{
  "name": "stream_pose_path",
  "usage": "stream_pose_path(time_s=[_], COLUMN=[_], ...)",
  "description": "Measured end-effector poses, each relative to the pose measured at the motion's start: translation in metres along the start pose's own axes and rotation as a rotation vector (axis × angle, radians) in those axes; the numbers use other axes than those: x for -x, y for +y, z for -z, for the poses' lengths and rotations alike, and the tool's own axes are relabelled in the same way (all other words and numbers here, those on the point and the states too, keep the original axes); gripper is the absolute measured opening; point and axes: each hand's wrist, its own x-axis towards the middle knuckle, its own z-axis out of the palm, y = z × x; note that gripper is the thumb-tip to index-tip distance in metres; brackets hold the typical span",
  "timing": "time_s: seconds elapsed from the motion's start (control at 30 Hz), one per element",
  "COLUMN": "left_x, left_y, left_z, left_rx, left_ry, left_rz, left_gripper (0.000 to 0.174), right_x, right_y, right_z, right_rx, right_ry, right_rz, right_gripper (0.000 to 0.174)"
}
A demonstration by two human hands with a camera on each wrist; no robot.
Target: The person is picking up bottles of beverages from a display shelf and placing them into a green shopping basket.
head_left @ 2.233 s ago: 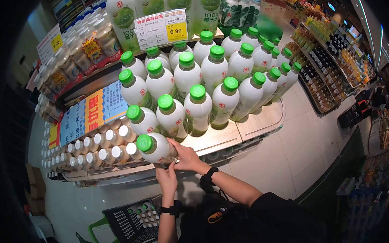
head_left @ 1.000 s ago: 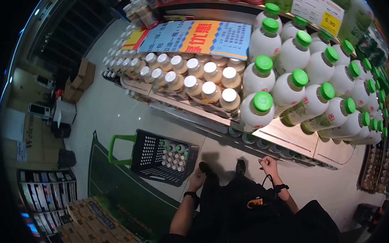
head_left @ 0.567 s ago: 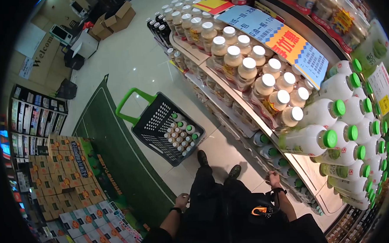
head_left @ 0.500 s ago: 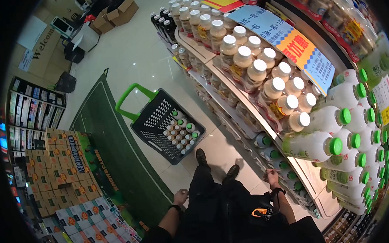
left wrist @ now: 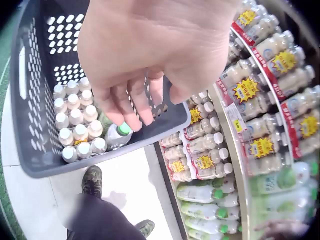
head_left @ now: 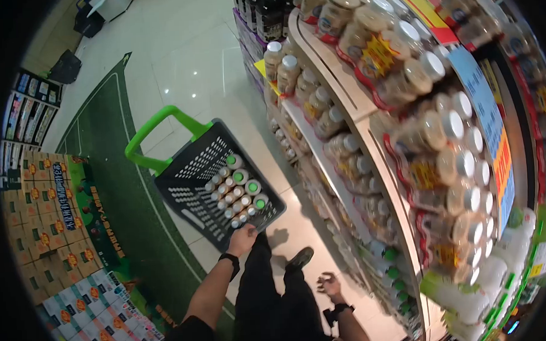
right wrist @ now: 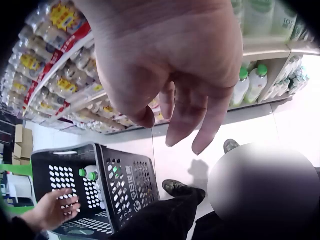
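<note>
A dark grey shopping basket point(head_left: 190, 156) with a green handle point(head_left: 157, 130) is on the floor at my left. Inside it lie a pack of small white-capped bottles point(left wrist: 76, 116) and several larger green-capped bottles point(head_left: 252, 187). My left hand point(head_left: 244, 239) hangs at the basket's near corner, its fingers loose with nothing between them; the left wrist view puts it over the basket. Between my legs and the shelf, my right hand point(head_left: 330, 284) hangs with loosely bent fingers and holds nothing. In the right wrist view this hand point(right wrist: 175, 75) is well apart from the basket.
A shelf unit point(head_left: 343, 100) runs along the right, stacked with packs of white-capped bottles point(head_left: 449, 169) and, nearer, green-capped bottles point(head_left: 467, 290). Stacked cartons point(head_left: 43, 205) and a green floor mat point(head_left: 101, 153) are on the left. Tiled floor point(head_left: 201, 70) stretches ahead.
Both hands held a green-capped bottle at the display at first, then came away without it. The view has turned left toward the basket, now closer, and the left hand has moved to its edge.
</note>
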Motion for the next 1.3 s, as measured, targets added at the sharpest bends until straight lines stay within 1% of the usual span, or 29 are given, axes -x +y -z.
stream_pose_path(time_s=[0.03,0.07,0.1,0.17,0.2,0.23,0.3,0.33,0.37,0.43,0.5,0.53,0.57,0.6,0.63,0.7,0.73,0.77,0.83,0.87,0.9,0.97,1.0,1.03,1.13,1.17,1.23,1.27,1.3], left_x=[-0.022,-0.035,-0.057,-0.093,-0.109,-0.127,-0.16,-0.176,-0.195,-0.212,-0.234,-0.243,-0.25,-0.256,-0.263,-0.271,-0.268,-0.27,-0.263,-0.256,-0.251,-0.237,-0.227,-0.211,-0.152,-0.129,-0.072,-0.043,-0.011], left_y=[0.002,0.002,0.001,-0.013,-0.015,-0.013,-0.032,-0.05,-0.067,-0.074,-0.093,-0.099,-0.101,-0.099,-0.099,-0.091,-0.094,-0.1,-0.107,-0.1,-0.089,-0.067,-0.057,-0.047,-0.005,0.008,0.041,0.059,0.079], left_z=[-0.003,0.003,-0.005,-0.021,-0.029,-0.031,-0.05,-0.057,-0.066,-0.075,-0.093,-0.103,-0.114,-0.121,-0.126,-0.122,-0.122,-0.124,-0.125,-0.121,-0.115,-0.103,-0.095,-0.085,-0.032,-0.017,0.016,0.034,0.051], left_rx=[-0.064,-0.063,-0.06,-0.156,-0.286,-0.29,-0.484,-0.524,-0.56,-0.621,-0.619,-0.619,-0.601,-0.583,-0.606,-0.645,-0.584,-0.583,-0.327,-0.256,-0.258,-0.162,-0.149,-0.151,-0.096,-0.129,-0.15,-0.163,-0.176], left_ry=[-0.064,-0.111,-0.119,-0.108,-0.028,-0.028,-0.044,-0.089,-0.131,-0.223,-0.134,-0.141,-0.107,-0.074,-0.052,-0.101,-0.058,-0.056,0.063,0.122,0.129,0.217,0.232,0.238,0.256,0.27,0.371,0.409,0.446], left_rz=[0.043,0.044,0.036,-0.029,-0.104,-0.122,-0.241,-0.243,-0.259,-0.144,-0.161,-0.156,-0.201,-0.246,-0.277,-0.284,-0.328,-0.34,-0.399,-0.399,-0.407,-0.451,-0.48,-0.488,-0.57,-0.614,-0.733,-0.799,-0.866], left_gripper=[0.035,0.04,0.04,0.043,0.046,0.05,0.057,0.059,0.062,0.064,0.062,0.062,0.061,0.059,0.052,0.046,0.043,0.043,0.044,0.042,0.042,0.039,0.037,0.037,0.036,0.037,0.035,0.033,0.032], right_x=[-0.011,-0.014,-0.015,-0.028,-0.042,-0.048,-0.058,-0.06,-0.062,-0.068,-0.079,-0.083,-0.086,-0.091,-0.095,-0.102,-0.1,-0.1,-0.095,-0.09,-0.089,-0.084,-0.079,-0.069,-0.038,-0.023,0.018,0.04,0.063], right_y=[0.001,-0.01,-0.031,-0.054,-0.053,-0.066,-0.063,-0.062,-0.068,-0.052,-0.044,-0.034,-0.026,-0.02,-0.014,-0.016,-0.022,-0.025,-0.033,-0.047,-0.057,-0.075,-0.083,-0.092,-0.124,-0.137,-0.171,-0.185,-0.201], right_z=[-0.015,-0.04,-0.06,-0.09,-0.107,-0.126,-0.155,-0.167,-0.18,-0.196,-0.205,-0.206,-0.208,-0.207,-0.206,-0.203,-0.198,-0.194,-0.183,-0.176,-0.171,-0.16,-0.152,-0.144,-0.123,-0.116,-0.1,-0.091,-0.081], right_rx=[-0.016,-0.004,0.008,-0.022,-0.042,-0.113,-0.171,-0.196,-0.083,-0.044,-0.004,0.134,0.272,0.258,0.26,0.295,0.348,0.346,0.344,0.347,0.344,0.283,0.291,0.288,0.241,0.227,0.355,0.395,0.376], right_ry=[-0.006,-0.016,-0.025,-0.082,-0.096,-0.111,-0.151,-0.203,-0.206,-0.262,-0.273,-0.276,-0.28,-0.263,-0.269,-0.188,-0.171,-0.161,-0.11,-0.128,-0.126,-0.106,-0.103,-0.1,-0.072,-0.072,-0.024,-0.049,-0.039], right_rz=[0.01,0.001,-0.007,0.017,0.053,0.065,0.036,0.0,-0.004,0.059,0.058,0.104,0.149,0.174,0.163,0.23,0.234,0.24,0.286,0.278,0.288,0.372,0.372,0.382,0.555,0.579,0.767,0.757,0.779], right_gripper=[0.033,0.034,0.034,0.033,0.031,0.03,0.029,0.031,0.03,0.029,0.029,0.029,0.03,0.03,0.03,0.03,0.029,0.029,0.029,0.027,0.027,0.027,0.028,0.028,0.033,0.033,0.03,0.041,0.041])
